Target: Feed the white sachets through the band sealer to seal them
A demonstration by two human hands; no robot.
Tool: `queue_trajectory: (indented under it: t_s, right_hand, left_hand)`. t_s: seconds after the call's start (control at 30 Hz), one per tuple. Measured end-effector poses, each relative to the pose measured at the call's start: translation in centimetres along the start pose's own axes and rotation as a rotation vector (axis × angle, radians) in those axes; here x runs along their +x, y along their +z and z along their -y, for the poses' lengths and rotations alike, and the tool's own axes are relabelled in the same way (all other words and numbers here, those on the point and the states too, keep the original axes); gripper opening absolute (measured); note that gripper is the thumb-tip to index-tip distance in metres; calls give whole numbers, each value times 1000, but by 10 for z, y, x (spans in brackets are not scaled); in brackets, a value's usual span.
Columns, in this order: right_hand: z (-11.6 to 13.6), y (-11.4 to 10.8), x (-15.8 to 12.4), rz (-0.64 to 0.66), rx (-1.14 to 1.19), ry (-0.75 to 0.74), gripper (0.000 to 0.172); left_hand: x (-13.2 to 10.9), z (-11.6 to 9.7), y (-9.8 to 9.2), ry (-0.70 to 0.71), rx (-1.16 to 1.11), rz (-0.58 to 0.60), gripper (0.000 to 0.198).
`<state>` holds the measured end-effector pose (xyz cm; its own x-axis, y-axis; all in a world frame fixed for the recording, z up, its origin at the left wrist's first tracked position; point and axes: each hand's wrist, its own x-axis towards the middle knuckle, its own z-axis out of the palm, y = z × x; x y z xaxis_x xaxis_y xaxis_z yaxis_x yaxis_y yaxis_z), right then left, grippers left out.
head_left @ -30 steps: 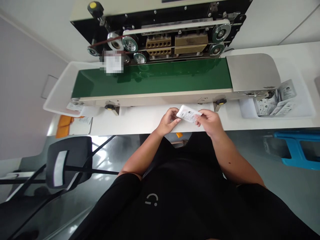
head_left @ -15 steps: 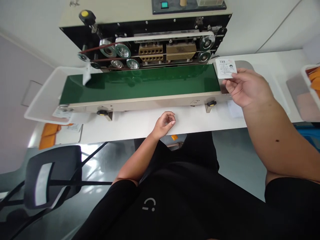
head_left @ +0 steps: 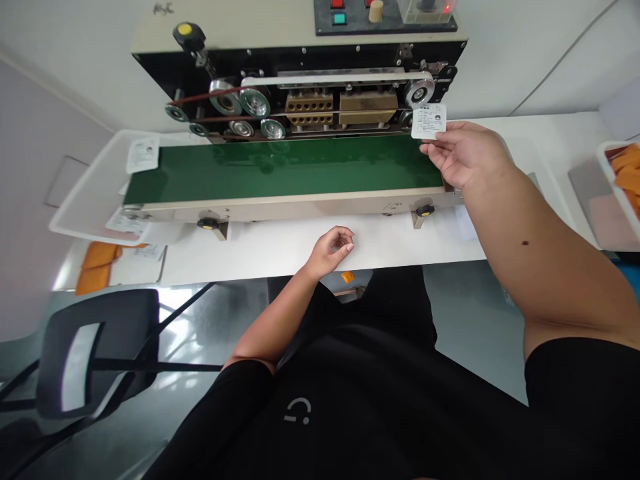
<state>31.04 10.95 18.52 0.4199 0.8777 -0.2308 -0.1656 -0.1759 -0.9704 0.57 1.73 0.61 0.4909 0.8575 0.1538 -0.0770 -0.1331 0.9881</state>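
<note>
One sachet (head_left: 429, 121) pinched by right hand (head_left: 467, 155) over conveyor belt (head_left: 280, 170); left hand (head_left: 330, 252) curled

Right arm reaches out to the far right, the right forearm (head_left: 533, 250) angled from near right toward the far side, wrist slightly bent; the right hand (head_left: 466, 155) is raised with its palm turned down and the thumb and fingertips (head_left: 431, 149) pinched together, gripping. Left arm stays low and bent, with the left forearm (head_left: 273, 320) rising from the near left to a wrist turned inward at mid-scene. The left hand (head_left: 331, 252) sits well apart from the right, its fingers (head_left: 344, 243) loosely curled toward the thumb.
</note>
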Motion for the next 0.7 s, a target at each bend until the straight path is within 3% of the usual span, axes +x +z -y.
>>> queue_trajectory:
  t_s: [0.1, 0.17, 0.3, 0.47, 0.57, 0.7]
  right_hand:
    - [3, 10, 0, -21, 14, 113, 21]
    - [1, 12, 0, 16, 12, 98, 20]
    - [-16, 7, -19, 61, -18, -54, 33]
    - [-44, -5, -87, -12, 7, -306, 33]
    - [-57, -29, -108, -128, -42, -422, 26]
    - [-62, -99, -74, -475, -285, -641, 23]
  left_hand:
    - [0, 1, 0, -7, 0, 3, 38]
    - [0, 1, 0, -7, -1, 2, 38]
    - [0, 0, 1, -7, -6, -3, 39]
    - [0, -1, 1, -14, 3, -11, 38]
    - [1, -1, 1, -29, 18, -2, 38]
    - [2, 2, 0, -27, 28, 13, 37]
